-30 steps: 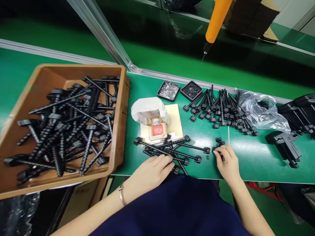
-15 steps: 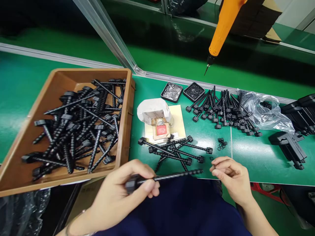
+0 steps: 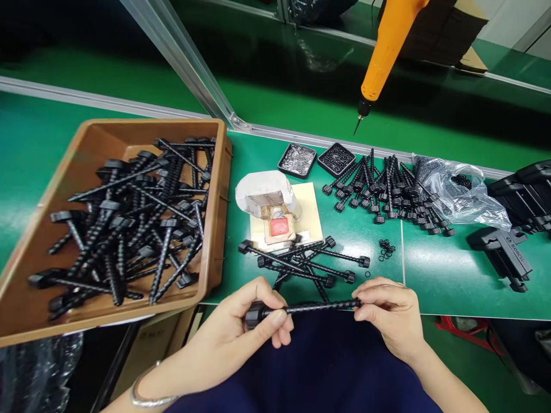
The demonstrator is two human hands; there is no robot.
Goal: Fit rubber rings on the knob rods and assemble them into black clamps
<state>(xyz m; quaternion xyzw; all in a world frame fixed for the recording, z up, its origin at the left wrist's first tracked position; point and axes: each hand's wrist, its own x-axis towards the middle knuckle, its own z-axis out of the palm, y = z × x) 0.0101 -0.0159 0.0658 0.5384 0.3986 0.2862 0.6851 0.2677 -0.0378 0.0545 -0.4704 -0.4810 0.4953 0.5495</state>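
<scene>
My left hand (image 3: 253, 327) is closed around the knob end of a black threaded rod (image 3: 321, 307), which lies almost level and points right. The fingertips of my right hand (image 3: 390, 310) pinch at the rod's far tip, where a small black O-ring (image 3: 358, 302) shows, partly hidden by the fingers. Just beyond my hands, several more knobbed rods (image 3: 297, 264) lie crossed on the green table. A little pile of black O-rings (image 3: 386, 248) sits above my right hand, with a single loose ring (image 3: 367, 274) nearer to it.
At left stands a brown bin (image 3: 219, 201) full of knobbed rods. A white fixture (image 3: 262, 192) with a red pad is at centre; two small parts trays (image 3: 297, 160) lie behind it. An orange electric screwdriver (image 3: 383, 63) hangs above. Rods, a plastic bag (image 3: 473, 201) and black housings (image 3: 501, 255) occupy the right.
My right hand has moved left to the rod's tip and now meets it. My left hand has shifted slightly right with the rod. The view has moved a little.
</scene>
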